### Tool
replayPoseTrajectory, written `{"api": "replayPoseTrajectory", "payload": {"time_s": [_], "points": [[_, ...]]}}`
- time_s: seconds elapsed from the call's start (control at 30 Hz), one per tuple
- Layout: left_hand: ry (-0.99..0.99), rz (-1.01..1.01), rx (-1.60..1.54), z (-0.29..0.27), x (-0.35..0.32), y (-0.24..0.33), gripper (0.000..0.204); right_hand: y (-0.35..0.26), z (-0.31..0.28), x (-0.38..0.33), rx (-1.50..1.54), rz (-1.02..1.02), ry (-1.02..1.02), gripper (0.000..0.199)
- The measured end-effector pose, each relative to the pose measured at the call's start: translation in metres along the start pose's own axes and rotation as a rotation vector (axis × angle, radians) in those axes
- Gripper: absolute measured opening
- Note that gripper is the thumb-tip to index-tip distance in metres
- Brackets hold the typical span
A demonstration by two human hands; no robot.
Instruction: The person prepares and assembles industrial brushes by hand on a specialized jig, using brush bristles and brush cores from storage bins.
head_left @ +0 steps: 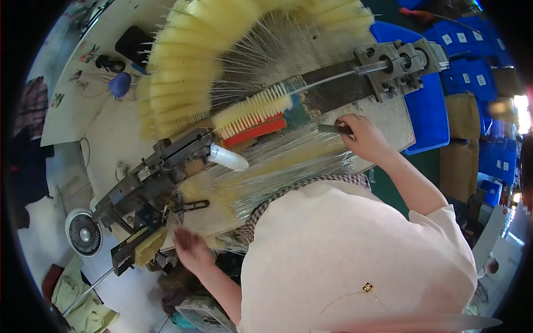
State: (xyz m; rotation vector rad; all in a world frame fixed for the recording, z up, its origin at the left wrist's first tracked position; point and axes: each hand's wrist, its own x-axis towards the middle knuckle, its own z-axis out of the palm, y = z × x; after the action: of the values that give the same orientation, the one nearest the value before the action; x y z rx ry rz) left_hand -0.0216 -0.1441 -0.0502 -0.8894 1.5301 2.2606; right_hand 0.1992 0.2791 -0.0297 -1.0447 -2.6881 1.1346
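My right hand (363, 139) is closed on the end of a dark flat bar (332, 129), held over a bundle of thin metal wires (294, 161) on the bench. Blurred by motion, my left hand (192, 250) is beside the lower left end of a dark metal machine (180, 152); its fingers cannot be made out. A pale yellow bristle brush (252, 114) lies along the machine's middle, above a red strip (255, 131). From its right end, a twisted wire rod (327, 82) runs into the chuck (373, 67).
Several yellow round brushes (186, 66) form a large arc at the back of the bench. Blue bins (436, 119) and cardboard boxes (459, 166) stand to the right. A white-wrapped piece (229, 158) sticks out from the machine. A small fan (84, 233) is at the left.
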Motion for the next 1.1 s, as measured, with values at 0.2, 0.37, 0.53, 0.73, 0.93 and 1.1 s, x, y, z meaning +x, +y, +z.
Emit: {"api": "replayPoseTrajectory", "payload": {"time_s": [0.2, 0.37, 0.53, 0.73, 0.93, 1.1], "points": [[0.326, 0.219, -0.169, -0.040, -0.002, 0.022, 0.022, -0.008, -0.001, 0.012, -0.318, 0.004, -0.103, 0.030], [0.413, 0.261, -0.152, -0.065, 0.039, 0.044, 0.029, -0.008, -0.011, 0.013, -0.463, 0.022, -0.091, 0.024], [0.568, 0.325, 0.008, -0.086, 0.052, 0.059, 0.038, 0.020, -0.007, 0.005, -0.745, 0.022, -0.227, 0.022], [0.314, 0.340, 0.105, -0.048, 0.031, 0.007, 0.030, 0.040, -0.038, 0.002, -0.346, -0.253, -0.057, 0.024], [-0.667, 0.655, 0.711, 0.131, -0.066, -0.030, 0.042, -0.039, -0.103, 0.001, 0.841, -0.245, 0.157, 0.014], [-1.335, 0.854, 1.151, 0.189, -0.087, -0.055, 0.041, -0.149, -0.103, 0.001, 0.884, -0.620, -0.007, 0.014]]}}
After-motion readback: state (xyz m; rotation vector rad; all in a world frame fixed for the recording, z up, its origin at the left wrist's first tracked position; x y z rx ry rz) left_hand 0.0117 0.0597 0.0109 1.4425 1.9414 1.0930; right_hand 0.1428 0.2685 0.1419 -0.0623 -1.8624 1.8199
